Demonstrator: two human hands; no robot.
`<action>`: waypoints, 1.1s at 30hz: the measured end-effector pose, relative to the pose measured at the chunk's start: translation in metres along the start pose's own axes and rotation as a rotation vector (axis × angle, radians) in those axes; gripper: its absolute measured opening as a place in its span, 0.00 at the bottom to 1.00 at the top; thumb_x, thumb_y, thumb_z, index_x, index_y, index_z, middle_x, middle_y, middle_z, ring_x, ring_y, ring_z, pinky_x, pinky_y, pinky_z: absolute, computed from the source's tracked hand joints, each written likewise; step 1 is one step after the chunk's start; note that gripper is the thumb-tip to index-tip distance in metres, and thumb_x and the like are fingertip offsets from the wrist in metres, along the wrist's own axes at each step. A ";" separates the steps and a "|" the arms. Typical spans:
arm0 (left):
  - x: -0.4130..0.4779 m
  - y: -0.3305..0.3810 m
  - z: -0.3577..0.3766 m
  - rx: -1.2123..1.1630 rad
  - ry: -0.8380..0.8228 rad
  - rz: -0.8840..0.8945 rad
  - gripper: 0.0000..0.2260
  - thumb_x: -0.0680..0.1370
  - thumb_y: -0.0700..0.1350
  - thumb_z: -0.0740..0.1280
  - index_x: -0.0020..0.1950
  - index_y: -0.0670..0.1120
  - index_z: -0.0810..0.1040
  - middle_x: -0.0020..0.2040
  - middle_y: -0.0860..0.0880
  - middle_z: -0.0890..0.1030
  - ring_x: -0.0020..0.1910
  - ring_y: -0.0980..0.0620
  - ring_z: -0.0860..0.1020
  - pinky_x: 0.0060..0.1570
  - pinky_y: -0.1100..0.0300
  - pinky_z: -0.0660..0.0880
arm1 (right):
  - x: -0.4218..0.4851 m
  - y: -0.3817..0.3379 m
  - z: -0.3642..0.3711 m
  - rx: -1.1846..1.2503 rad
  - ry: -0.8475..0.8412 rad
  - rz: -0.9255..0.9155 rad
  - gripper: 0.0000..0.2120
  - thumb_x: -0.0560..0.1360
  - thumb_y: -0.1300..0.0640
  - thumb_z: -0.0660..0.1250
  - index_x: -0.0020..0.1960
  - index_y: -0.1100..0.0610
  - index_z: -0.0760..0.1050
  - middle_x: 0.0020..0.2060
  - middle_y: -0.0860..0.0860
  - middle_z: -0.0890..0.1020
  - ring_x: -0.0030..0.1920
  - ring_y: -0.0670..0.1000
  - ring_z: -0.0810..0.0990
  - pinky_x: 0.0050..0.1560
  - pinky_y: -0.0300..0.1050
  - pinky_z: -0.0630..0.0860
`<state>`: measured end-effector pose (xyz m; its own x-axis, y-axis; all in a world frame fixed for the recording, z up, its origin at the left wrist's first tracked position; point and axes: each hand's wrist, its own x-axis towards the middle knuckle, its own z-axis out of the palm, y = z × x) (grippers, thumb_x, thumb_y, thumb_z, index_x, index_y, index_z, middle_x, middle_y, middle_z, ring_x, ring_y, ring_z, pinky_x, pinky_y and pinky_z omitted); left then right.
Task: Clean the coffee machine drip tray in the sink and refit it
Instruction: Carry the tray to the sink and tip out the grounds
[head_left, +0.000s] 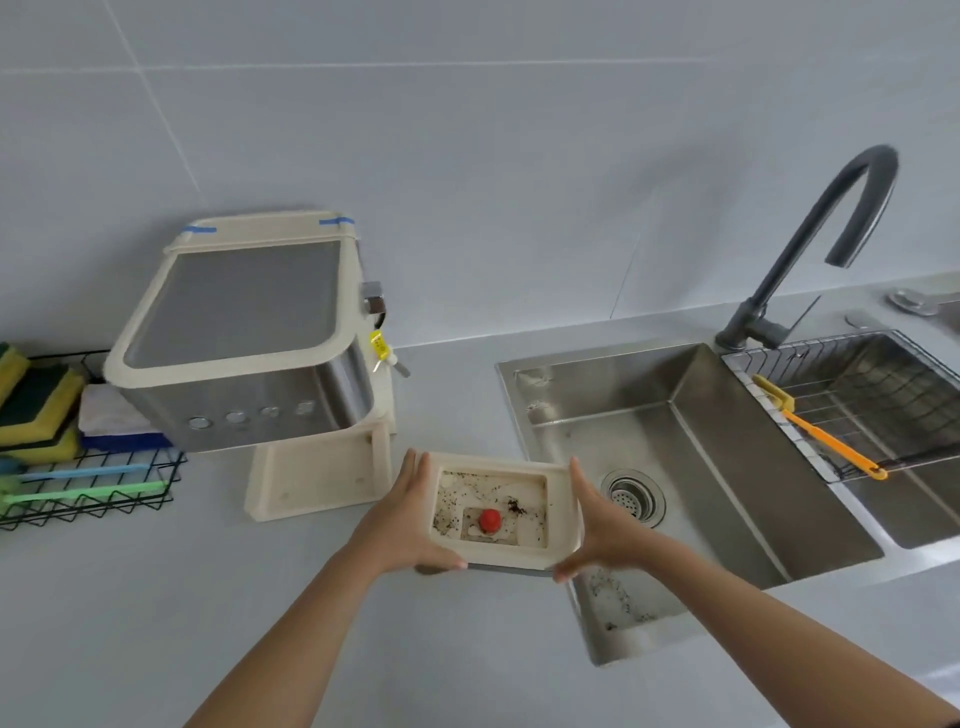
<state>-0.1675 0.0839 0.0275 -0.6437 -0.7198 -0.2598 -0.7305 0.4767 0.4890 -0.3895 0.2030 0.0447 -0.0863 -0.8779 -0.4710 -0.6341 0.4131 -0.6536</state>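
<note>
- Head view, lower centre of the frame: the drip tray (501, 512) is held level between both hands, out of the coffee machine (244, 338) and over the counter (156, 623) just left of the sink (691, 467), its right end reaching the sink's near-left rim.
- The left hand (402, 525) is pressed flat against the tray's left side, thumb hooked under the near edge; the right hand (597, 525) mirrors it on the right side. Both are clamped on the tray, apart from each other by its full width.
- The tray looks like stiff cream plastic with a shallow well, so it should be light and rigid. That makes the two-sided hold sensible.
- Dark specks, probably coffee grounds, lie scattered in the well around a red float (489, 519). Any tilt may spill them, and I cannot tell if liquid is present.
- A darker strip shows under the near edge; whether it is a separate part I cannot tell.
- Once wet, smooth plastic will likely be slippery, so gripping the raised rim suits better than the flat faces.
- Upper right: the faucet (810, 249) arches over the sink, and an orange brush (821, 436) lies in the wire basket (857, 395).
</note>
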 end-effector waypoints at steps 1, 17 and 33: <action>0.007 0.012 0.004 -0.001 0.000 -0.011 0.56 0.54 0.63 0.75 0.72 0.46 0.48 0.77 0.44 0.43 0.76 0.50 0.44 0.67 0.51 0.66 | 0.002 0.010 -0.010 0.003 -0.006 0.001 0.68 0.58 0.55 0.80 0.71 0.57 0.25 0.76 0.53 0.52 0.74 0.54 0.55 0.73 0.50 0.54; 0.105 0.196 0.082 -0.087 0.056 -0.029 0.50 0.54 0.62 0.75 0.68 0.53 0.51 0.74 0.51 0.52 0.71 0.49 0.61 0.59 0.50 0.74 | -0.017 0.153 -0.187 0.005 -0.069 -0.084 0.61 0.58 0.62 0.79 0.73 0.55 0.36 0.65 0.46 0.64 0.65 0.45 0.63 0.63 0.38 0.63; 0.106 0.242 0.052 -0.196 0.132 0.012 0.50 0.55 0.63 0.71 0.70 0.44 0.57 0.67 0.50 0.63 0.58 0.59 0.61 0.57 0.62 0.65 | -0.013 0.183 -0.213 0.317 -0.128 -0.109 0.55 0.58 0.65 0.77 0.72 0.46 0.45 0.62 0.46 0.71 0.65 0.49 0.68 0.69 0.49 0.64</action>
<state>-0.4239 0.1495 0.0745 -0.6073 -0.7806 -0.1477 -0.6563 0.3882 0.6469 -0.6687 0.2389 0.0577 0.0789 -0.8917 -0.4456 -0.3625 0.3908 -0.8461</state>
